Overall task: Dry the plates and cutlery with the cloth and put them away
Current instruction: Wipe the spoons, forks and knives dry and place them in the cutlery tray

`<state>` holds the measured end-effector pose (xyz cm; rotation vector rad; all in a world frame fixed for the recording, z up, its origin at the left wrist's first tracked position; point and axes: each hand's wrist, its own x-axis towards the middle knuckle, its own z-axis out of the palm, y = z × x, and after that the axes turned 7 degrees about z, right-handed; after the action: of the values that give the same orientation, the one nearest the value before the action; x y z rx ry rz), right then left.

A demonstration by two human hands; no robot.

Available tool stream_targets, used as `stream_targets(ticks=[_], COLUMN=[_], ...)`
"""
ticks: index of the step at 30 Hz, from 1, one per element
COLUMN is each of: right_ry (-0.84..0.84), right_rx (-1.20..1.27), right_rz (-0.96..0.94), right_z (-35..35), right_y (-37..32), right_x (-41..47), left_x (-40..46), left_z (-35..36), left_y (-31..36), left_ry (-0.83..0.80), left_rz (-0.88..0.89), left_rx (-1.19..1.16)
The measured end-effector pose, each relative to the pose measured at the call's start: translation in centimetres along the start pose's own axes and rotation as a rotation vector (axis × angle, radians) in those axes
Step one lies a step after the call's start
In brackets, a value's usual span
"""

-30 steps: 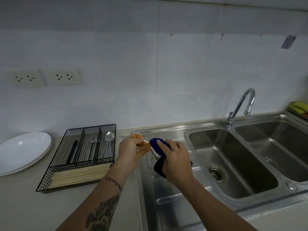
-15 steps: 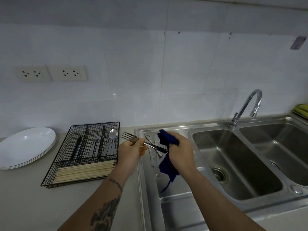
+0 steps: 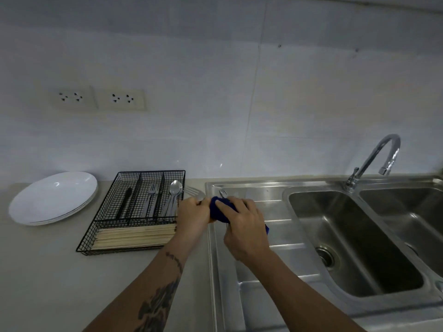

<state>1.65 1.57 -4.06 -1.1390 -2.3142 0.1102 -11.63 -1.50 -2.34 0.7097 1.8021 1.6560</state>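
Plates [image 3: 54, 197], stacked, lie far left beside the wire tray [image 3: 134, 212], which already holds forks and spoons. Left hand [image 3: 193, 215] grips a fork [image 3: 194, 193], tines toward the tray; right hand [image 3: 242, 226] now closes the blue cloth [image 3: 219, 209] over its handle, having slid back up against the left hand. Wiping continues; another fork [image 3: 223, 193] waits on the drainboard [image 3: 275, 236].
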Motion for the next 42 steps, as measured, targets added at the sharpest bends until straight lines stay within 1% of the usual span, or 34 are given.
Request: stream_targets(ticks=[2,6,8,11,14,16,20,24,28,30,33,38,42], right_ry=[-0.012,-0.098,-0.099,-0.079,-0.131,-0.196,-0.264,-0.237,-0.252,-0.263,-0.279,-0.261,-0.279], right_rx=[0.005,-0.024,-0.018,0.018,0.005,-0.023,-0.025,0.122,0.245,0.26,0.259,0.278,0.279], right_rz=[-0.037,-0.008,-0.014,-0.104,-0.135,-0.104,-0.007,0.035,0.112,0.128,0.127,0.175,0.24], right_z=[0.3,1.2,1.4,2.0,3.1,3.9,5.2,5.9,6.6,7.2,7.9,8.0,7.4], right_y=[0.2,2.1,1.2,-1.2,-1.0,0.1,1.4,1.8,2.5,3.1,3.9,4.3,5.1], right_x=[-0.3,-1.3,-0.8,0.2,0.3,-0.2,-0.1,1.3,2.6,2.9,2.9,2.9,3.0], left_x=[0.2,0.1,0.1,0.6,1.0,1.7,4.4,7.2,11.3,13.3,15.4,17.1,17.5], left_z=[-0.3,-1.9,-2.2,-2.1,-3.2,-4.5,-7.4,-9.5,-11.1,-11.7,-12.3,-12.8,-12.8], left_y=[0.5,0.0,-0.5,-1.1,-1.3,-2.0,-3.5,-3.3,-3.4,-3.5,-3.9,-4.9,-6.2], left_ry=[0.011,0.033,0.033,0.036,0.058,0.068,0.064,0.047,0.079,0.07,0.055,0.01,-0.008], left_rz=[0.005,-0.007,-0.015,0.025,0.015,-0.009,-0.023,-0.053,-0.057,-0.093,-0.094,-0.134,-0.123], left_rx=[0.003,-0.012,-0.005,0.079,0.063,0.056,0.177,0.3,0.361,0.402,0.456,0.69,0.738])
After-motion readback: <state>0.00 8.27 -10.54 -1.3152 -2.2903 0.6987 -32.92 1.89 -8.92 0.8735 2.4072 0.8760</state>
